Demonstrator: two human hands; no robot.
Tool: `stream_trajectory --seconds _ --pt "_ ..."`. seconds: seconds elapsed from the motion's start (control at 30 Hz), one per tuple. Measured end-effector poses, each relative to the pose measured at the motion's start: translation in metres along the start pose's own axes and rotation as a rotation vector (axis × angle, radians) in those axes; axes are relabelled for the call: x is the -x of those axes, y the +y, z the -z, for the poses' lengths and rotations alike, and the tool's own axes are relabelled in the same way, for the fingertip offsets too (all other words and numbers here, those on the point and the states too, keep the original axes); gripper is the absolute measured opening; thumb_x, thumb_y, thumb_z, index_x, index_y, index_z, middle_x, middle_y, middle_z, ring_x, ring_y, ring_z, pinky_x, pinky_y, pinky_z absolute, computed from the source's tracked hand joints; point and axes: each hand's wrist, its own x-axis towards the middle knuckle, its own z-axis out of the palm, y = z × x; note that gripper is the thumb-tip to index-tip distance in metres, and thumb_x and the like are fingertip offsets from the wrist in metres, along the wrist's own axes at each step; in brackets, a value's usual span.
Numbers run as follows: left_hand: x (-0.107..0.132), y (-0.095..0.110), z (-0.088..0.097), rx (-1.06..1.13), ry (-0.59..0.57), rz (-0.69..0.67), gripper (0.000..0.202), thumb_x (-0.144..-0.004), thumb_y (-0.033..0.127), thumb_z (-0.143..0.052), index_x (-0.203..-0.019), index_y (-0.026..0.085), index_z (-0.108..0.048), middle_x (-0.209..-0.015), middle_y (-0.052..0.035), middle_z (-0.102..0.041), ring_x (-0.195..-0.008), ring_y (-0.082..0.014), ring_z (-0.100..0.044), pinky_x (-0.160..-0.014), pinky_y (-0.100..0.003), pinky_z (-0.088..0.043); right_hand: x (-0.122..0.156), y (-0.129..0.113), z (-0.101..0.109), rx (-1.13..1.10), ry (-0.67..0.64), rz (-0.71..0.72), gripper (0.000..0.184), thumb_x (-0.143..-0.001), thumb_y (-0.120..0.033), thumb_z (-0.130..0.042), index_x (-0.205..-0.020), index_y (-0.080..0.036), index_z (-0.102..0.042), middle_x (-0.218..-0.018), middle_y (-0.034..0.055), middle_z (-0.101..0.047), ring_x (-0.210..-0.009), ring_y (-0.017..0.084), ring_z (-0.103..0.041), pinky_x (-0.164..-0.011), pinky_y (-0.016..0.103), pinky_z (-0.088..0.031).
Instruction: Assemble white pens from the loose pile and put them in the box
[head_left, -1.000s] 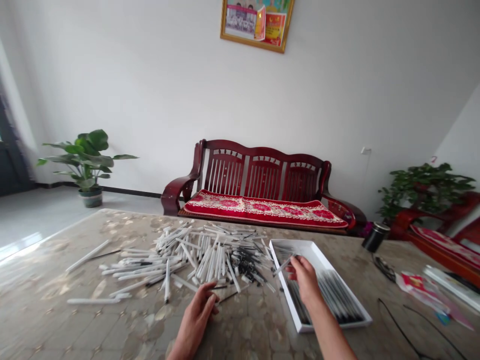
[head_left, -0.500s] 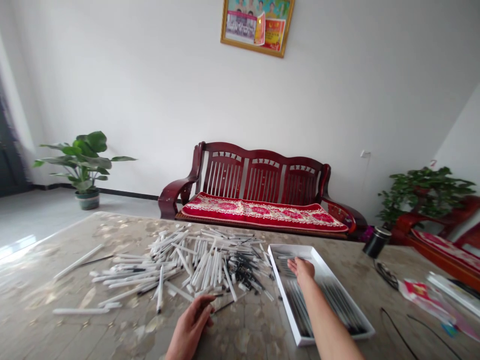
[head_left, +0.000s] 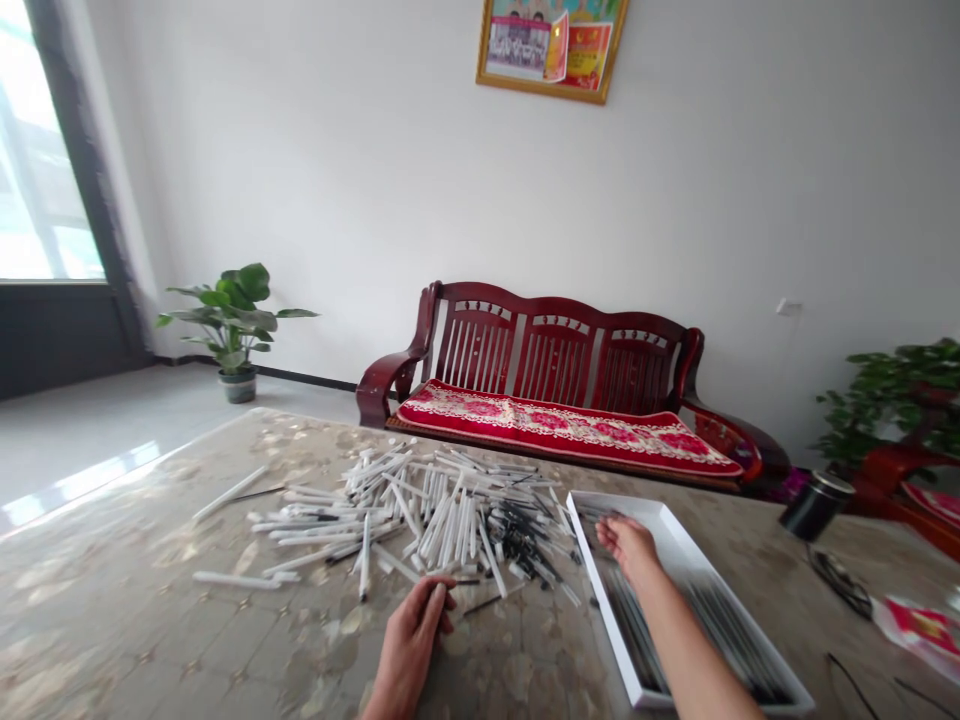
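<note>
My left hand (head_left: pixel 418 630) is low over the table in front of the pile, thumb and fingers pinched on a thin dark pen part (head_left: pixel 468 582) that sticks out to the right. My right hand (head_left: pixel 628 545) is over the far left part of a shallow white box (head_left: pixel 600 610), its fingers loosely bent and apart; nothing shows in them. Rows of slim, dark-ended pens (head_left: pixel 720 620) lie lengthwise in the box, partly hidden by my forearm. Left of it spreads a heap of white pen barrels (head_left: pixel 442 515), with small black pen parts (head_left: pixel 517 535) at its right side.
A single dark stick (head_left: pixel 491 600) and a few stray white barrels (head_left: pixel 236 580) lie on the patterned tablecloth (head_left: pixel 300 660). To the right stand a black cylinder (head_left: pixel 817 505), a coiled cable (head_left: pixel 836 580) and a red-and-clear plastic packet (head_left: pixel 926 630). A wooden bench (head_left: pixel 555 350) is behind the table.
The view has swung left, so everything sits further right. My right hand's fingers, stretched out before, are now more bent. My left hand still pinches the dark part, which shows more.
</note>
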Motion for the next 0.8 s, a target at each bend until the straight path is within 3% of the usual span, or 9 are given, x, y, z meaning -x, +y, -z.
stream_trajectory --seconds 0.13,0.2,0.23,0.27,0.33,0.43,0.6,0.7,0.8 --pt "0.0 0.008 0.001 -0.037 0.125 -0.068 0.054 -0.072 0.069 -0.057 -0.083 0.018 -0.068 -0.061 0.0 -0.062 -0.05 -0.0145 -0.054 -0.05 -0.025 -0.044 0.036 -0.005 -0.042 0.169 -0.199 0.125 0.025 -0.06 -0.029 -0.07 -0.081 -0.018 -0.062 -0.066 -0.0017 -0.067 -0.053 0.014 -0.062 -0.044 0.021 -0.045" --pt "-0.001 0.01 0.002 -0.05 0.157 -0.087 0.053 -0.073 0.069 -0.056 -0.082 0.018 -0.068 -0.06 0.0002 -0.061 -0.049 -0.014 -0.053 -0.051 -0.025 -0.044 0.062 -0.003 -0.065 0.3 -0.306 0.191 0.019 -0.059 -0.027 -0.07 -0.077 -0.019 -0.065 -0.064 -0.0023 -0.067 -0.056 0.015 -0.063 -0.049 0.023 -0.045" --pt "-0.002 0.01 0.003 -0.052 0.165 -0.092 0.053 -0.074 0.068 -0.056 -0.082 0.018 -0.068 -0.06 0.0002 -0.061 -0.049 -0.0137 -0.053 -0.051 -0.025 -0.044 0.075 -0.001 -0.075 0.412 -0.349 0.248 0.013 -0.061 -0.024 -0.069 -0.073 -0.019 -0.065 -0.066 -0.001 -0.069 -0.063 0.017 -0.065 -0.055 0.024 -0.046" --pt "-0.002 0.01 0.004 -0.053 0.172 -0.095 0.053 -0.074 0.068 -0.055 -0.082 0.018 -0.068 -0.061 0.0002 -0.061 -0.049 -0.0135 -0.053 -0.051 -0.025 -0.044 0.087 0.001 -0.083 0.661 -0.391 0.378 0.007 -0.066 -0.025 -0.066 -0.072 -0.02 -0.066 -0.07 0.001 -0.07 -0.071 0.018 -0.067 -0.062 0.024 -0.046" --pt "-0.004 0.01 0.007 -0.051 0.186 -0.095 0.053 -0.075 0.068 -0.054 -0.083 0.018 -0.068 -0.061 0.0 -0.062 -0.048 -0.0134 -0.052 -0.05 -0.025 -0.043 0.109 0.004 -0.097 1.078 -0.407 0.567 0.01 -0.076 -0.026 -0.06 -0.075 -0.02 -0.068 -0.082 0.0072 -0.073 -0.084 0.021 -0.069 -0.07 0.027 -0.046" --pt "-0.005 0.01 0.011 -0.046 0.213 -0.096 0.053 -0.075 0.069 -0.054 -0.083 0.018 -0.068 -0.061 -0.0003 -0.063 -0.048 -0.0136 -0.052 -0.05 -0.025 -0.044 0.129 0.01 -0.108 1.403 -0.407 0.643 0.016 -0.079 -0.028 -0.06 -0.084 -0.018 -0.07 -0.093 0.0131 -0.074 -0.09 0.025 -0.069 -0.072 0.029 -0.046" --pt "-0.008 0.006 0.01 -0.045 0.199 -0.101 0.05 -0.076 0.065 -0.055 -0.084 0.018 -0.068 -0.062 -0.0005 -0.063 -0.049 -0.0142 -0.053 -0.052 -0.025 -0.044 0.133 0.017 -0.107 1.521 -0.392 0.622 0.015 -0.08 -0.019 -0.059 -0.088 -0.017 -0.071 -0.096 0.015 -0.074 -0.09 0.028 -0.071 -0.071 0.03 -0.046" --pt "-0.009 0.003 0.006 -0.055 0.156 -0.082 0.048 -0.076 0.064 -0.056 -0.085 0.018 -0.069 -0.063 -0.0013 -0.065 -0.05 -0.0155 -0.056 -0.053 -0.026 -0.045 0.133 0.02 -0.101 1.456 -0.361 0.606 0.016 -0.086 -0.021 -0.055 -0.089 -0.017 -0.069 -0.091 0.0153 -0.075 -0.085 0.027 -0.071 -0.067 0.029 -0.045" --pt "-0.008 0.003 0.004 -0.087 0.093 -0.072 0.045 -0.077 0.059 -0.057 -0.09 0.019 -0.071 -0.067 -0.0025 -0.068 -0.054 -0.0172 -0.059 -0.057 -0.028 -0.046 0.142 0.025 -0.095 1.284 -0.429 0.607 0.016 -0.089 -0.022 -0.051 -0.093 -0.019 -0.065 -0.086 0.0113 -0.075 -0.082 0.023 -0.072 -0.066 0.026 -0.044"
